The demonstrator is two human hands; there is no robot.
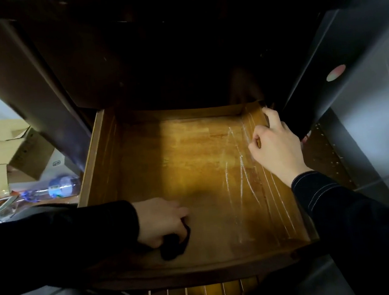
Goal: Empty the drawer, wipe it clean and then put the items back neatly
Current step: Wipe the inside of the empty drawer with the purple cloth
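The left arm reaches in from the left edge, forearm nearly level in the dark left sleeve (66, 242); the left hand (160, 220) is palm down, knuckles up, fingers curled round a dark cloth (172, 247) bunched beneath them. The right arm comes in from the lower right, the right sleeve (338, 204) dark with pale stitching, wrist bare; the right hand (275, 148) lies farther forward, fingers curled over the right wall of the drawer (275, 199), thumb stretched ahead along it.

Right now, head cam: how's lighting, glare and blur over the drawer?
Head view: warm light pools on the drawer floor, recess behind it near black; white glare streaks on the clear film beside the right hand; left hand and its dark cloth look slightly smeared; wide-angle bows the cabinet edges.
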